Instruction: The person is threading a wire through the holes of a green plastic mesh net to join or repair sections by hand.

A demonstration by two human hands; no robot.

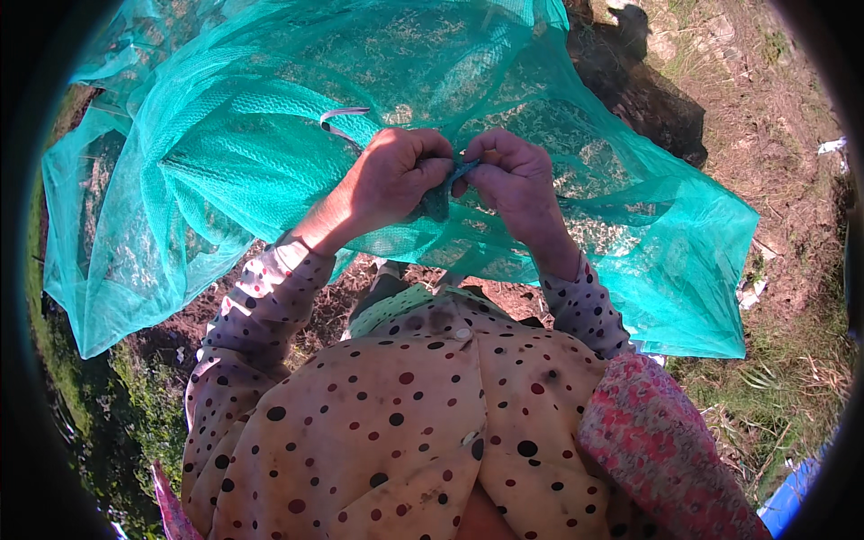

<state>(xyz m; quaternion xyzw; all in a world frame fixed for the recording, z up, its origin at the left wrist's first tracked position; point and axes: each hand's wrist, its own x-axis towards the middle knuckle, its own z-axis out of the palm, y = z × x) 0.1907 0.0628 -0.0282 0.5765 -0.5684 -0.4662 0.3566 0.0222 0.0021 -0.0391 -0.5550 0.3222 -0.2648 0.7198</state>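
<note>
A large sheet of green mesh netting spreads out in front of me, with loose folds bunched at the left. My left hand is closed in a pinch on a gathered bit of the netting. Close beside it, my right hand pinches the same gathered piece between thumb and fingers. The held bit looks darker and lies between the two hands, its lower end hanging beneath them. A thin pale strip curves over the netting just above my left hand.
Dry ground with straw and grass lies around the netting. A dark shadowed patch is at the far right. Green plants grow at the lower left. A blue object shows at the lower right edge, and my shoes stand under the netting's near edge.
</note>
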